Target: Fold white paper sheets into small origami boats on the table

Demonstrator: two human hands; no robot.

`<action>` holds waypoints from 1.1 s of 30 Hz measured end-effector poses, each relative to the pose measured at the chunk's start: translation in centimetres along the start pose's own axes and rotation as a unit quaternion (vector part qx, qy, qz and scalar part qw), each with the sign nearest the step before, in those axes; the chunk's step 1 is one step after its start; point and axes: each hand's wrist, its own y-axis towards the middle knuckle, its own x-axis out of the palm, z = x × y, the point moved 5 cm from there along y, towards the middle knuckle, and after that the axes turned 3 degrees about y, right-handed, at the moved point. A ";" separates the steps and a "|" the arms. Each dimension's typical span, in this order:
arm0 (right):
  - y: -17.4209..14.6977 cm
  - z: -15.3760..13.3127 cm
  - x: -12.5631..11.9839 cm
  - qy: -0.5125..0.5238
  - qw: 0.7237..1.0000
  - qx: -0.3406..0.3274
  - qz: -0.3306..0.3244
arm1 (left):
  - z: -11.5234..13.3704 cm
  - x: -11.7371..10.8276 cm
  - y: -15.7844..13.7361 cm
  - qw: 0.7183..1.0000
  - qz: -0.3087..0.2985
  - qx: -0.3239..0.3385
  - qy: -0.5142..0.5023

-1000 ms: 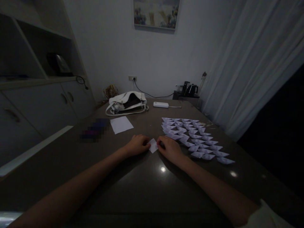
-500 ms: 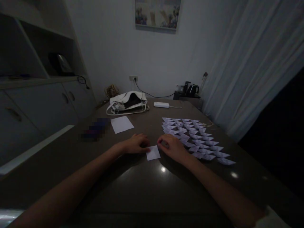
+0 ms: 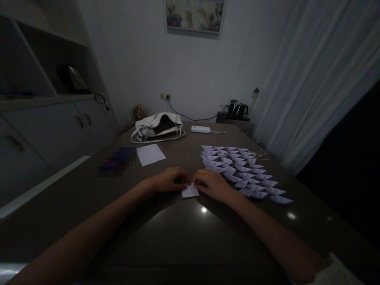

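A small white piece of paper (image 3: pixel 190 192) lies on the dark table in front of me, its far edge between my fingers. My left hand (image 3: pixel 173 179) pinches that edge from the left side. From the right, my right hand (image 3: pixel 211 183) has its thumb and fingers closed on the far right corner. The fingertips of both hands nearly meet, and they hide part of the fold. Just beyond my right hand, several folded paper boats (image 3: pixel 246 174) stand in slanting rows.
A stack of white paper sheets (image 3: pixel 151 154) lies to the left, beside a blurred-out dark patch (image 3: pixel 117 160). Farther back are a white handbag (image 3: pixel 158 126) and a white power bank (image 3: pixel 200 129) with a short cord. A black kettle (image 3: pixel 241 111) stands beyond the table's far right end.
My right hand has moved left to the paper and gripped its far edge. The paper's far part is now folded toward me, so it looks shorter. The view has shifted slightly.
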 end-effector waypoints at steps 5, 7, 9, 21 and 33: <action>-0.5 -0.7 -0.8 0.002 0.999 0.005 -0.049 | 0.1 0.0 -0.1 1.000 -0.004 -0.004 -0.008; -0.6 -0.7 -0.7 0.013 0.998 0.005 -0.068 | 0.2 -0.1 -0.1 1.000 -0.005 -0.006 -0.013; -0.7 -0.6 -0.6 0.027 0.996 0.003 -0.080 | 0.3 -0.1 -0.1 1.000 -0.005 -0.007 -0.016; -1.2 0.2 -0.7 0.118 0.991 0.044 -0.048 | -0.2 -0.3 0.0 0.998 0.017 0.014 -0.065; -0.9 -0.6 0.2 0.093 0.995 0.017 -0.008 | -0.3 -0.8 -0.2 0.997 0.032 -0.040 -0.062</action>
